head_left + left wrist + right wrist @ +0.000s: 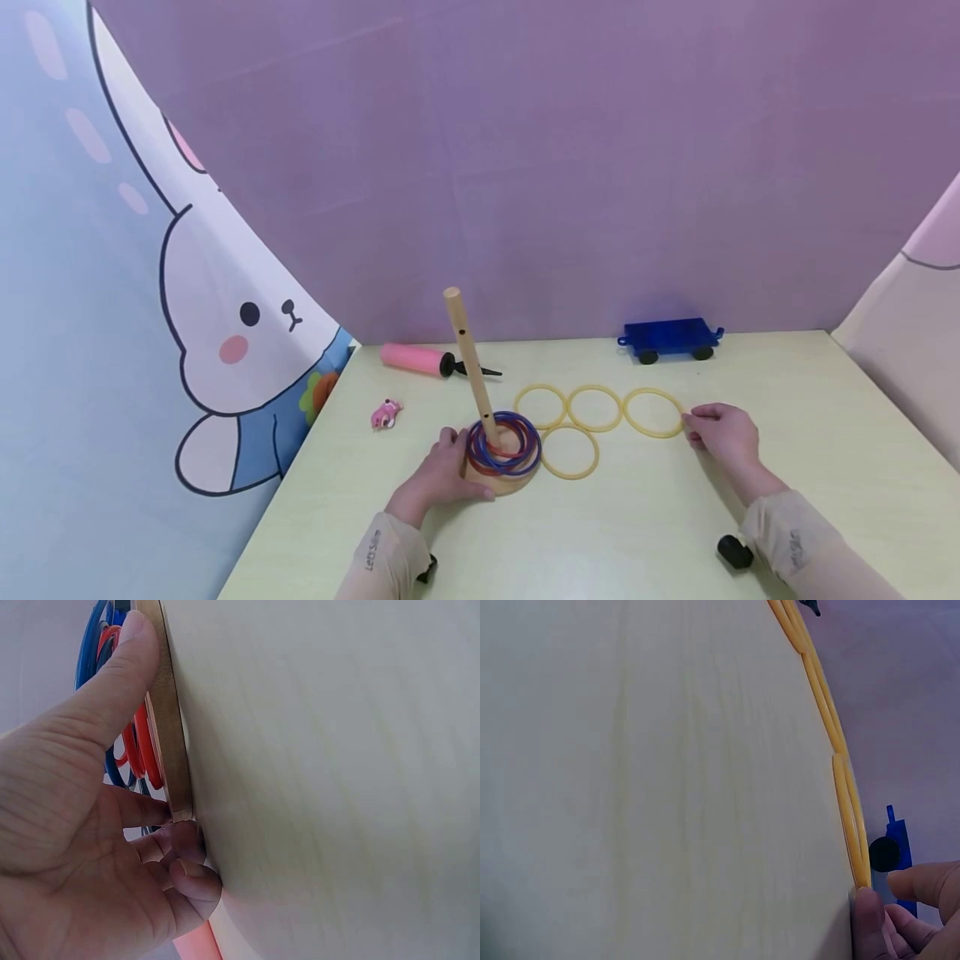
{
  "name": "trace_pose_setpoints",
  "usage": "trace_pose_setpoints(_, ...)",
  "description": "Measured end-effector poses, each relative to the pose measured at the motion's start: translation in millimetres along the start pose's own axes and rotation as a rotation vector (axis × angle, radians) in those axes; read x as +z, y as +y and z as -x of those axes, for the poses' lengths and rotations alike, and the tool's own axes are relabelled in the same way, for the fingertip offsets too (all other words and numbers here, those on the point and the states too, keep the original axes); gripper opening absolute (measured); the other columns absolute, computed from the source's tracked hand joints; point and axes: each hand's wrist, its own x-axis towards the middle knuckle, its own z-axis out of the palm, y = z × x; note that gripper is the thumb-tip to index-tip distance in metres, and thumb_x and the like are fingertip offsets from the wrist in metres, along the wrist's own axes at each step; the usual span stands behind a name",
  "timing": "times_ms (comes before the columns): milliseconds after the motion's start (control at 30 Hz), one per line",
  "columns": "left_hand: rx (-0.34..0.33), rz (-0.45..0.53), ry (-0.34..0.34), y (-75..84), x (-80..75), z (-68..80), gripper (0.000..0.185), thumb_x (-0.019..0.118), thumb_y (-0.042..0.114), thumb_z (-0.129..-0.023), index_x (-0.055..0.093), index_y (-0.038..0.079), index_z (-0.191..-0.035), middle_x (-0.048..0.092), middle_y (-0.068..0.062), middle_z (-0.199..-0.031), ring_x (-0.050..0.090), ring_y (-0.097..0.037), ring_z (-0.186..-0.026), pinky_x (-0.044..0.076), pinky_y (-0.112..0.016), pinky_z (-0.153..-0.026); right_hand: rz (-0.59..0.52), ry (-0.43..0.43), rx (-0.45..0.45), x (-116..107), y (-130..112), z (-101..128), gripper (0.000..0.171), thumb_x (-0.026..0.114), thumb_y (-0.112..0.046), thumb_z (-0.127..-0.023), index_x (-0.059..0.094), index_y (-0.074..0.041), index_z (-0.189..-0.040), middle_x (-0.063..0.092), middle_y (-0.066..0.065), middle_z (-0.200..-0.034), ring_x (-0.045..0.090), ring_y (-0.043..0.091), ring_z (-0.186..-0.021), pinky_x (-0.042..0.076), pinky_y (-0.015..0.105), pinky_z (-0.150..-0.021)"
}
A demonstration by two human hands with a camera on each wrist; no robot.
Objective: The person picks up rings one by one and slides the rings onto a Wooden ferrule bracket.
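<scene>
A wooden ring-toss stand has an upright peg and a round base. Several blue and red rings lie loosely stacked around the peg. My left hand grips the left edge of the base, its thumb along the near side and its fingers curled at the far side. Flat on the table, three yellow rings form a row with one more below it. At the right end, my right hand pinches the edge of the last yellow ring; the thumb touches its rim in the right wrist view.
Behind the stand lies a pink hand pump with a black nozzle. A small pink toy figure is to the left. At the back right stands a blue toy wagon. A purple cloth hangs behind the table.
</scene>
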Motion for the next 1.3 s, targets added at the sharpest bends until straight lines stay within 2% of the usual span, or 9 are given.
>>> trace_pose_setpoints(467,-0.011,-0.001,-0.008,3.4,-2.2,1.8,0.116,0.086,0.054,-0.064,0.030,0.000,-0.151,0.037,-0.022,-0.130,0.046,-0.037,-0.113,0.043,-0.053,-0.097,0.138,0.019,-0.033,4.9,-3.2,-2.6,0.027,0.068,-0.013,-0.090,0.065,0.010,-0.104,0.067,0.012,-0.077,0.060,0.016,-0.059,0.050,0.028,-0.053)
trace_pose_setpoints(800,-0.017,0.000,-0.016,2.1,-1.8,0.2,0.116,0.086,0.054,-0.065,0.029,0.001,-0.151,0.038,-0.020,-0.129,0.046,-0.034,-0.113,0.043,-0.051,-0.098,0.285,0.027,-0.095,5.9,-2.9,-7.5,0.027,0.074,-0.022,-0.085,0.069,0.005,-0.089,0.063,0.003,-0.063,0.057,0.020,-0.062,0.039,0.033,-0.063)
trace_pose_setpoints(1033,-0.043,-0.001,-0.029,1.9,-0.4,-0.7,0.117,0.085,0.055,-0.065,0.029,0.002,-0.152,0.037,-0.019,-0.131,0.045,-0.033,-0.113,0.043,-0.051,-0.098,0.371,-0.002,-0.122,3.9,-5.8,-8.0,0.020,0.070,-0.017,-0.085,0.069,0.003,-0.082,0.064,0.006,-0.068,0.056,0.026,-0.068,0.040,0.038,-0.065)
trace_pose_setpoints(1300,-0.034,0.000,-0.019,3.1,-1.0,0.5,0.116,0.085,0.055,-0.065,0.029,0.001,-0.151,0.037,-0.019,-0.129,0.045,-0.033,-0.112,0.043,-0.051,-0.098,0.395,-0.047,-0.129,-0.7,-8.7,-5.2,0.014,0.067,-0.012,-0.077,0.071,0.001,-0.079,0.066,0.007,-0.070,0.057,0.027,-0.070,0.041,0.037,-0.064)
